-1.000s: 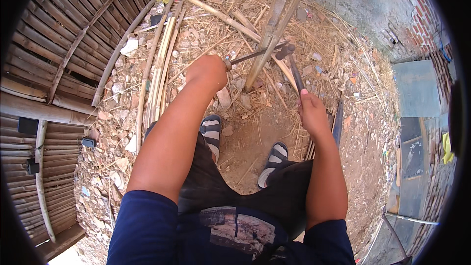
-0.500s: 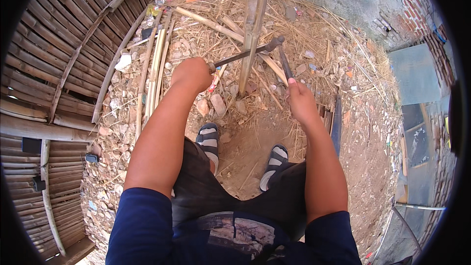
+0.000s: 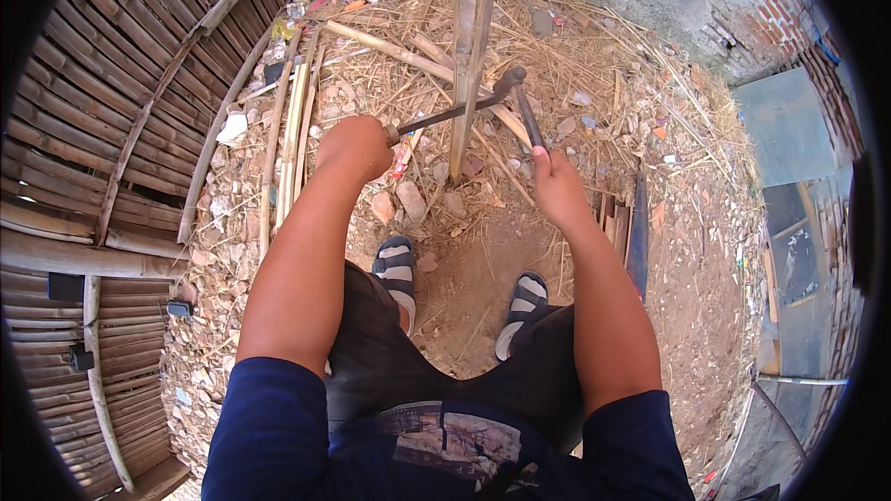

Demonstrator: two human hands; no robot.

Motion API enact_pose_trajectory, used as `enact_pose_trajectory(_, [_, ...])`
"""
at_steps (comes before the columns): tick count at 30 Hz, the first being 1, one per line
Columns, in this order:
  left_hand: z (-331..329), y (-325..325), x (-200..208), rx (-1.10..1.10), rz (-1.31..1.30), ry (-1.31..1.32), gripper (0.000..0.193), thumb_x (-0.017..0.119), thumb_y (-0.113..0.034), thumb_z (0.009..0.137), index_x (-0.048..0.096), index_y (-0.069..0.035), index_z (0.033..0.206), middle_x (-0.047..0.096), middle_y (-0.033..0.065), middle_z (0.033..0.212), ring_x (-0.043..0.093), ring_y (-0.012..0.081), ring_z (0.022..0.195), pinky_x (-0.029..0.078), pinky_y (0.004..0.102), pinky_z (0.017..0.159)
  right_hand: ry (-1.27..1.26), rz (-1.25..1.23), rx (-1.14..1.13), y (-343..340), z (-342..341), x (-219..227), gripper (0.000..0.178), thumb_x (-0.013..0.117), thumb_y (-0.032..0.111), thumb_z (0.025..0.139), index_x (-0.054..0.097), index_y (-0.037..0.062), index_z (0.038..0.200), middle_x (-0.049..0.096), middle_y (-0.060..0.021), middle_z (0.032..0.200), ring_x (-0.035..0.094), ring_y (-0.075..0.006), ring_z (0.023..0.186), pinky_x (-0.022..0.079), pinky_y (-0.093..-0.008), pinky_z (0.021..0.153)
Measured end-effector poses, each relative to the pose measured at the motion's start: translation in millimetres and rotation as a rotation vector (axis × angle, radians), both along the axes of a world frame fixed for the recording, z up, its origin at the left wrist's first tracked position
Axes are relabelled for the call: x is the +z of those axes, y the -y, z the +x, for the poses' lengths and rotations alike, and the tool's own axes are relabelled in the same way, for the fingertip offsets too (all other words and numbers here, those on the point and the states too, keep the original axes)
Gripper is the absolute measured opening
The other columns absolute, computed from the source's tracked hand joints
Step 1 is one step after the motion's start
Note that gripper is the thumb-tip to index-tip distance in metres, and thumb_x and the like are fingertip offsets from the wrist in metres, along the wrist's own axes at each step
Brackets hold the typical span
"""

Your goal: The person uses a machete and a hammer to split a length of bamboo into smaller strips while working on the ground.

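Observation:
A two-handled dark metal tool has its head pressed against an upright split bamboo pole that stands in the dirt in front of me. My left hand is closed around the end of the tool's left handle. The right handle is gripped by my right hand just right of the pole's foot. Below my arms my two feet in striped sandals stand on bare earth.
A slatted bamboo wall curves along the left. Loose bamboo strips and a thick cane lie among straw and stones. A brick wall and grey panels stand at right; short boards lean beside my right arm.
The view has tilted down and the pole now stands more upright in the middle. Both hands have kept their hold while the handles spread lower around the pole.

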State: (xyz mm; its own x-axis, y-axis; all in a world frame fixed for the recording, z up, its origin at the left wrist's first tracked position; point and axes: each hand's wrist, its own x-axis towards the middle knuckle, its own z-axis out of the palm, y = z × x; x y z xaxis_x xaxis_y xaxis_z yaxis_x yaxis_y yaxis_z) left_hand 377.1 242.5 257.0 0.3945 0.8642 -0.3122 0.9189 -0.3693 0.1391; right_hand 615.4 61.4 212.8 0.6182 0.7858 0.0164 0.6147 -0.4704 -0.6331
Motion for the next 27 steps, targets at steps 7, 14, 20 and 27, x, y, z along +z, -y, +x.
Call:
enact_pose_trajectory(7, [-8.4, -2.2, -7.3, 0.043, 0.010, 0.009, 0.032, 0.072, -0.030, 0.089, 0.077, -0.007, 0.110, 0.075, 0.0184, 0.112, 0.072, 0.0347, 0.105, 0.058, 0.0448, 0.091, -0.328, 0.318, -0.090, 11.9, -10.0, 67.2, 0.054, 0.040, 0.047, 0.110, 0.059, -0.0014, 0.097, 0.061, -0.0163, 0.074, 0.061, -0.0335, 0.069, 0.048, -0.0428, 0.067])
enact_pose_trajectory(14, [-4.7, 1.4, -4.7, 0.058, 0.006, -0.021, 0.035, 0.072, -0.035, 0.089, 0.077, -0.006, 0.108, 0.075, 0.0193, 0.107, 0.072, 0.0359, 0.102, 0.057, 0.0457, 0.091, -0.001, 0.100, -0.010, 4.0, -11.3, 2.1, 0.051, 0.041, 0.046, 0.110, 0.058, -0.0006, 0.100, 0.057, -0.0147, 0.070, 0.060, -0.0281, 0.068, 0.048, -0.0448, 0.066])
enact_pose_trajectory(20, [-3.6, -0.4, -16.2, 0.018, 0.018, -0.016, 0.033, 0.072, -0.032, 0.088, 0.076, -0.005, 0.106, 0.075, 0.0194, 0.108, 0.072, 0.0360, 0.103, 0.058, 0.0452, 0.091, -0.209, 0.077, -0.015, 3.6, 0.7, 5.9, 0.055, 0.042, 0.048, 0.109, 0.060, -0.0019, 0.094, 0.062, -0.0195, 0.076, 0.060, -0.0346, 0.070, 0.048, -0.0459, 0.070])
enact_pose_trajectory(27, [-6.3, -4.6, -20.7, 0.036, 0.022, -0.007, 0.030, 0.070, -0.028, 0.089, 0.076, -0.006, 0.108, 0.075, 0.0188, 0.109, 0.072, 0.0353, 0.103, 0.058, 0.0453, 0.091, -0.188, 0.387, -0.022, 10.3, -11.8, 38.1, 0.049, 0.045, 0.048, 0.110, 0.059, 0.0028, 0.094, 0.054, -0.0051, 0.068, 0.056, -0.0179, 0.064, 0.043, -0.0373, 0.059])
